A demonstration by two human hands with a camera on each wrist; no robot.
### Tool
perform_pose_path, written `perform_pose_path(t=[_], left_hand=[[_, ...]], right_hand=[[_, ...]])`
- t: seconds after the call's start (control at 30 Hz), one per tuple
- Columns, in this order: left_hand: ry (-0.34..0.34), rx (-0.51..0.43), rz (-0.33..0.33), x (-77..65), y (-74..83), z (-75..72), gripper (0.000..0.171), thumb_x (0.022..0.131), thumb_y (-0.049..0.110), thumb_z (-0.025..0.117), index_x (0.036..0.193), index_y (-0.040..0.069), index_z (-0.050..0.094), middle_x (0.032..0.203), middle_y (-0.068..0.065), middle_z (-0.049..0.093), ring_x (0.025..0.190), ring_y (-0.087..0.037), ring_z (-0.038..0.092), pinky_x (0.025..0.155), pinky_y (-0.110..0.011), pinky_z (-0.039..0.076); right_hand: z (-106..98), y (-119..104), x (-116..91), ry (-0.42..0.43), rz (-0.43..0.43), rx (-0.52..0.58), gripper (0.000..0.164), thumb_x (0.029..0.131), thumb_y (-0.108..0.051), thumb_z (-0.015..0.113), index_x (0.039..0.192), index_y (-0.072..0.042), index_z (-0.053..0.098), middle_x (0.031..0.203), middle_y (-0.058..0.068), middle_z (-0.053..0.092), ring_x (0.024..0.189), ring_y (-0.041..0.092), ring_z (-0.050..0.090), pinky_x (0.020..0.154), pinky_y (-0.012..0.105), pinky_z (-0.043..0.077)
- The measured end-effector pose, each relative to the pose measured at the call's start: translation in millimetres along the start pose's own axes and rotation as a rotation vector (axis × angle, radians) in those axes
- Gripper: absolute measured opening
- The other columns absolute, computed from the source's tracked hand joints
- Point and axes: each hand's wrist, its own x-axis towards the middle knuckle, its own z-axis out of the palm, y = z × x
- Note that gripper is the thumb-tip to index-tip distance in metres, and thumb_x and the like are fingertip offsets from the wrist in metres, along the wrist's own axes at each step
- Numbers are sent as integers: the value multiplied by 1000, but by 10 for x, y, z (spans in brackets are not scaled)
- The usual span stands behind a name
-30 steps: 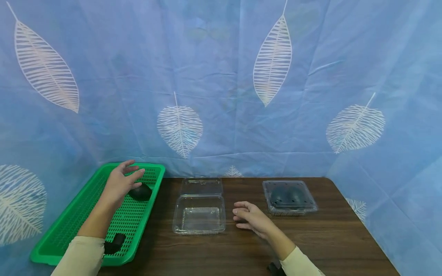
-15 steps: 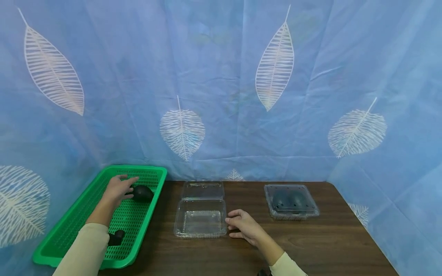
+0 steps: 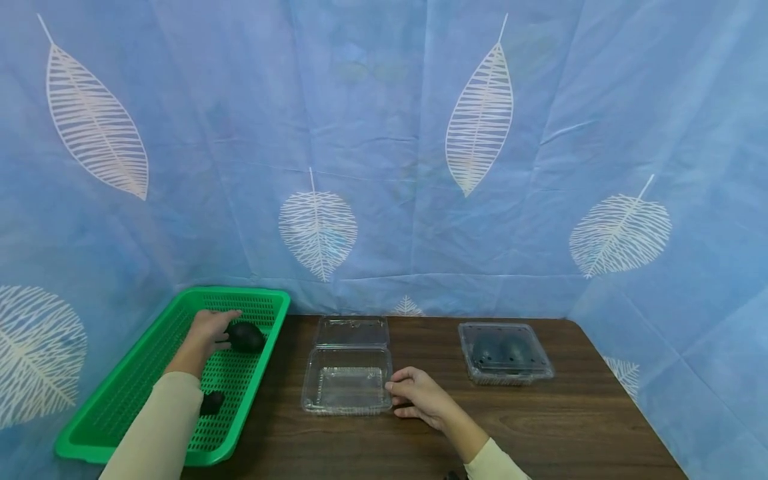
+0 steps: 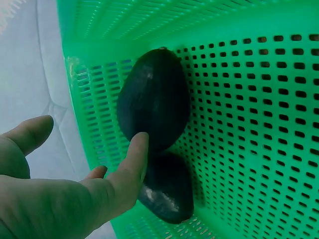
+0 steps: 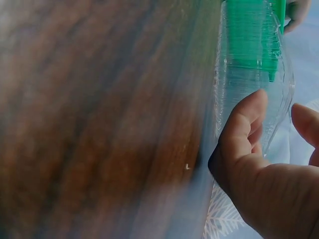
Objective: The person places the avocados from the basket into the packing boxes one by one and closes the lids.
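Loosely spread fingers (image 4: 133,158) touching avocado (image 4: 153,100)

A dark avocado (image 3: 245,337) lies on its side at the far end of a green tray (image 3: 135,373); an open clear box (image 3: 348,387) (empty) sits beside it.

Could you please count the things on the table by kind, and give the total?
Green basket: 1
Loose avocados in the basket: 2
Clear clamshell boxes, one open, one closed: 2
Avocados inside the closed box, seemingly: 2
Total: 7
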Motion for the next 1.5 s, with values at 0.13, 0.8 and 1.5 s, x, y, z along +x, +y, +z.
perform_pose_path(t=[0.13,0.8,1.5], left_hand=[[27,17,-10,51,-45,-1,82,109,32,46,160,-12,0,166,-38,-2,149,-59,20,119,-60,36],[-21,144,-69,310,-232,104,81,107,27,48,157,-18,3,160,-44,5,141,-70,20,109,-69,41],[62,112,-63,388,-320,217,84,107,19,56,157,-18,0,160,-44,11,143,-59,33,108,-60,48]], right_hand=[[14,-3,13,-19,4,5,47,101,-17,66,133,8,42,114,14,58,85,17,58,71,29,58],[15,-44,22,-54,-4,89,29,104,-7,58,124,8,44,99,8,56,83,14,61,74,26,60],[-39,-38,-39,-76,-17,104,23,103,-7,58,118,4,46,99,6,52,86,16,58,76,26,58]])
